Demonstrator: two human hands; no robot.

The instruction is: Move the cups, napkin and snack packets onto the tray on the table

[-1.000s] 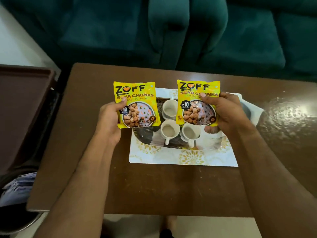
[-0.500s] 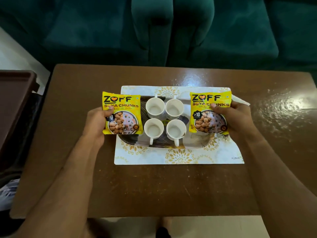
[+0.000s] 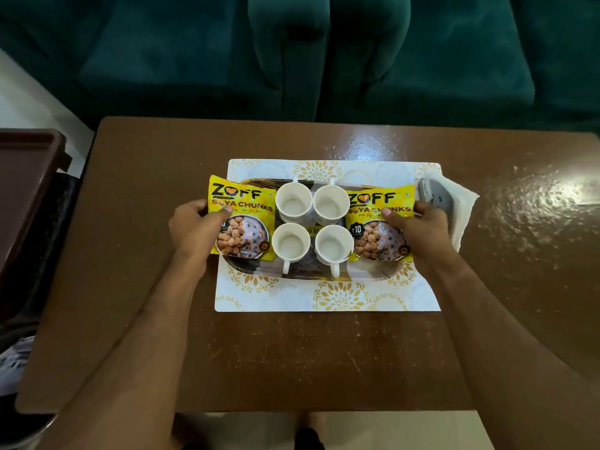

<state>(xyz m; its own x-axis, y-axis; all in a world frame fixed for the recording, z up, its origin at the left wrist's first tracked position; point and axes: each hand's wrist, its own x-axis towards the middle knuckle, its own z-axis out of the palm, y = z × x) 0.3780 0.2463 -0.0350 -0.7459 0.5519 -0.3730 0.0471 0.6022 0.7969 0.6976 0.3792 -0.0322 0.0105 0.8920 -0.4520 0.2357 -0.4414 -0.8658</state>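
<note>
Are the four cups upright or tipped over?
Upright: each of the four cups shows its open round mouth and pale inside, standing on the tray.

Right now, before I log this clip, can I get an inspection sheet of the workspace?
Surface: glossy brown wooden table, a white placemat with gold floral print on it.
Job's things: dark patterned oval tray on the placemat holds four white ceramic cups in a square; left yellow soya chunks packet and right yellow soya chunks packet sit at its ends; white napkin at the right end, partly hidden.
Clutter: nothing seen.
Grippers: left hand and right hand each grip a packet.
Cables: nothing seen.
Surroundings: dark green sofa behind; brown tray at left.
</note>
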